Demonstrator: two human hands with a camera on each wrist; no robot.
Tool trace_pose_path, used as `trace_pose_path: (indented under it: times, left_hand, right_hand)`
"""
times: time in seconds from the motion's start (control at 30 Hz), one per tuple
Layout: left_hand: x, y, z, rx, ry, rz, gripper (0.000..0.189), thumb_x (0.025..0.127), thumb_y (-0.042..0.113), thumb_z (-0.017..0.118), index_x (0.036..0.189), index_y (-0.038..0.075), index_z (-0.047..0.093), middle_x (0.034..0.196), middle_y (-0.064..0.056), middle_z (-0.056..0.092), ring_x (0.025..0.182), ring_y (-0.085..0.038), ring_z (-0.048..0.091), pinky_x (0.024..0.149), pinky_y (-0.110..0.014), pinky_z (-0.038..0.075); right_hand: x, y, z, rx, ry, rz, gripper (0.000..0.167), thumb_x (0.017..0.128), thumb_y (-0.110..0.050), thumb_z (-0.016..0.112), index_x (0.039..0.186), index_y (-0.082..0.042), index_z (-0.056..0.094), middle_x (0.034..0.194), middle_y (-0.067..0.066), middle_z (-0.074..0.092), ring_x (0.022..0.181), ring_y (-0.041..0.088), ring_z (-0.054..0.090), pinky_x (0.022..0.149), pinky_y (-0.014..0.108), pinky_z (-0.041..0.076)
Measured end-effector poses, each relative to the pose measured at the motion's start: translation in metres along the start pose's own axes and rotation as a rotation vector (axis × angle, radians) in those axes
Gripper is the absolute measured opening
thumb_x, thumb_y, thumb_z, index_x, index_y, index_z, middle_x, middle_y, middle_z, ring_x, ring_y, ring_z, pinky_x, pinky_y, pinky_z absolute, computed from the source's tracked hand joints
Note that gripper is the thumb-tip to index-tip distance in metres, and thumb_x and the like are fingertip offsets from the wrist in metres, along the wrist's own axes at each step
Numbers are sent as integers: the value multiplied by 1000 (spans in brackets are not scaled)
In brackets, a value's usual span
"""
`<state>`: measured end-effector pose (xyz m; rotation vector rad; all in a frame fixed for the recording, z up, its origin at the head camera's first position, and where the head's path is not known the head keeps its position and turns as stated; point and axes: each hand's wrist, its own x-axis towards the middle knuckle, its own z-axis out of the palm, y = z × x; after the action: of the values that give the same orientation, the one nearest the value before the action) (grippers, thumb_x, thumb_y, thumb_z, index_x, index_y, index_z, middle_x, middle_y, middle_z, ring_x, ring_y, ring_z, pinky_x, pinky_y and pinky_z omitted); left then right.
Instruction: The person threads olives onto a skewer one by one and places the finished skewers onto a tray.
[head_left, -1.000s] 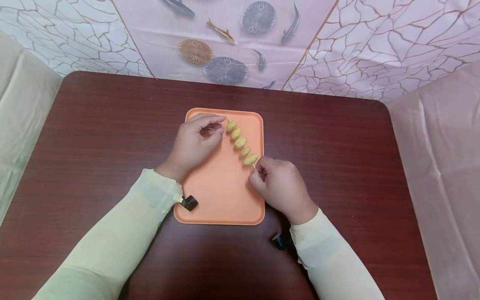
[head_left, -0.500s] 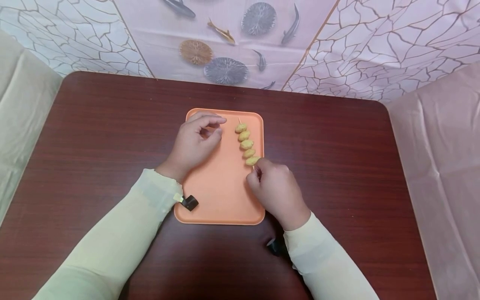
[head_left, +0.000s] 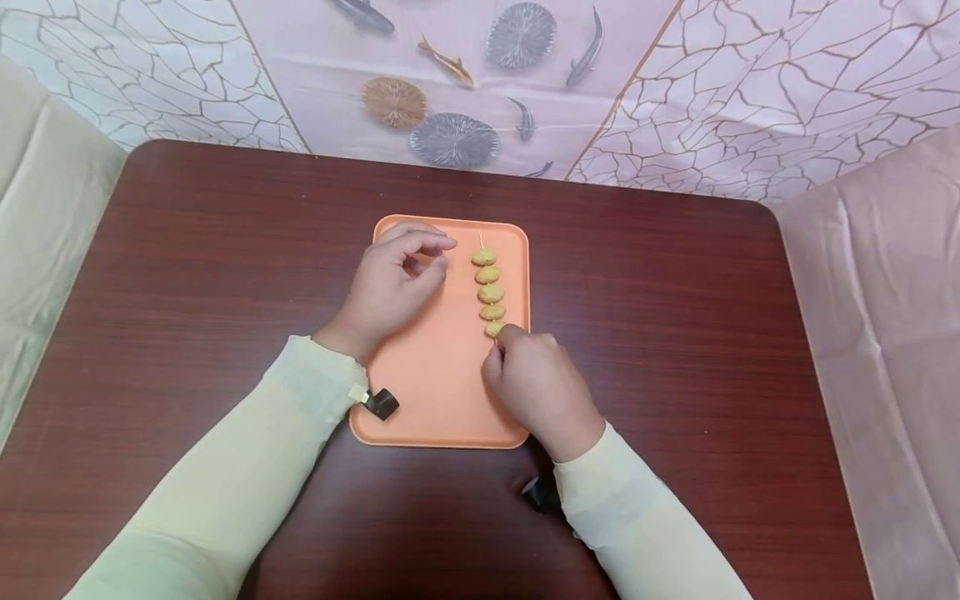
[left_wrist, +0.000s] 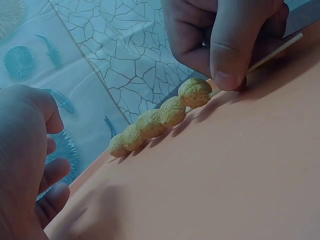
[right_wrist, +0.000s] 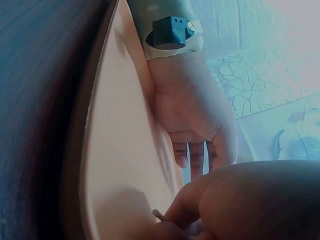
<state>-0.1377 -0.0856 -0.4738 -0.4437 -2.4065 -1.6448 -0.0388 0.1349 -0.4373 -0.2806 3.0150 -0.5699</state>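
A wooden skewer (left_wrist: 275,52) carries several small, yellow, wrinkled oval pieces (head_left: 491,293), which look like food. It lies along the right part of an orange tray (head_left: 435,392), its bare tip pointing to the far edge. My right hand (head_left: 546,387) pinches the skewer between thumb and fingers just below the nearest piece; the stick's blunt end (right_wrist: 159,215) sticks out behind the grip. Over the tray's left side, my left hand (head_left: 393,287) holds nothing. Its fingers are loosely bent, apart from the skewer, as the left wrist view also shows.
The tray lies on a dark red-brown table (head_left: 675,333). A patterned cloth (head_left: 457,75) with fish and round motifs hangs behind the far edge. Plain cloths (head_left: 892,333) stand at both sides. A small black camera (head_left: 383,404) sits at the left wrist.
My right hand has moved left and slightly toward me with the skewer. The skewer's far end has swung right, away from my left hand, and now points nearly straight ahead. My left hand stays put.
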Motion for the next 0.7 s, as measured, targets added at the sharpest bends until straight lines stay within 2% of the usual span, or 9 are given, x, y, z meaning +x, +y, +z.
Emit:
trace_pose_path:
  times: [0.3, 0.5, 0.6, 0.7]
  left_hand:
    - [0, 0, 1, 3, 2, 2, 20, 104, 9, 76, 120, 13, 86, 128, -3, 78, 104, -21, 72, 83, -32, 59]
    - [0, 1, -1, 13, -6, -6, 20, 103, 10, 76, 121, 14, 86, 131, -2, 78, 108, -25, 71, 84, -34, 59]
    - [-1, 5, -3, 28, -1, 1, 20, 103, 15, 78, 121, 15, 86, 133, -1, 77, 117, -22, 71, 91, -38, 59]
    - [-2, 11, -6, 50, 15, 26, 21, 103, 18, 79, 122, 15, 85, 134, -2, 76, 127, -18, 69, 102, -44, 58]
  right_hand:
    - [3, 0, -1, -22, -24, -21, 28, 101, -9, 61, 74, -13, 61, 60, 3, 56, 50, 22, 53, 47, 34, 44]
    - [4, 3, -5, 4, -64, -24, 30, 101, -13, 64, 72, -16, 56, 58, -1, 50, 50, 17, 46, 46, 29, 39]
    - [4, 8, -11, 12, -61, -45, 28, 101, -18, 67, 75, -16, 57, 60, -3, 48, 51, 16, 43, 48, 29, 37]
    - [8, 18, -16, 1, -14, -86, 23, 101, -22, 70, 80, -15, 63, 66, -2, 52, 58, 18, 48, 52, 33, 41]
